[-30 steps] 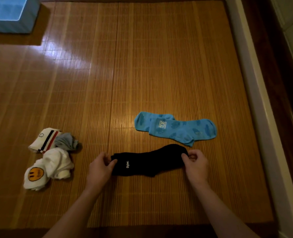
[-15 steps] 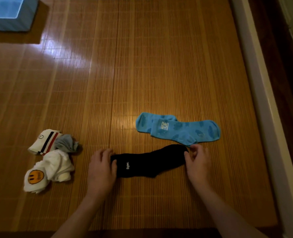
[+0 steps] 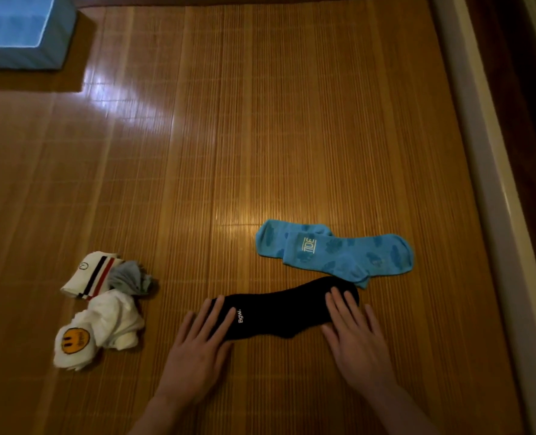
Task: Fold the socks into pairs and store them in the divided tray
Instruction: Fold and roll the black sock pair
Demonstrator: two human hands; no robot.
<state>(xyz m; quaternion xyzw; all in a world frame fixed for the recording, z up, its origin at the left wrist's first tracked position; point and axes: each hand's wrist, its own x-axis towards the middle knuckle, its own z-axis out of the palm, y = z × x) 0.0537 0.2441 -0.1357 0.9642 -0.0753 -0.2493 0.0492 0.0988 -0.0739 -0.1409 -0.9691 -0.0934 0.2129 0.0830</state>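
The black sock (image 3: 284, 313) lies flat on the bamboo mat (image 3: 260, 136), just in front of the blue socks (image 3: 335, 255). The left hand (image 3: 197, 346) presses its cuff end and the right hand (image 3: 357, 337) its toe end, fingers straight. White socks (image 3: 100, 324) lie to the left. The blue tray (image 3: 18, 32) sits at the far left corner.

Black sock (image 3: 279, 312), blue cloud-patterned socks (image 3: 338, 252), white smiley sock (image 3: 100, 328), brown mat (image 3: 260, 136).

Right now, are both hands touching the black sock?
Touching. The head view shows the left hand and right hand flat, with straight fingers lying on opposite ends of the black sock.
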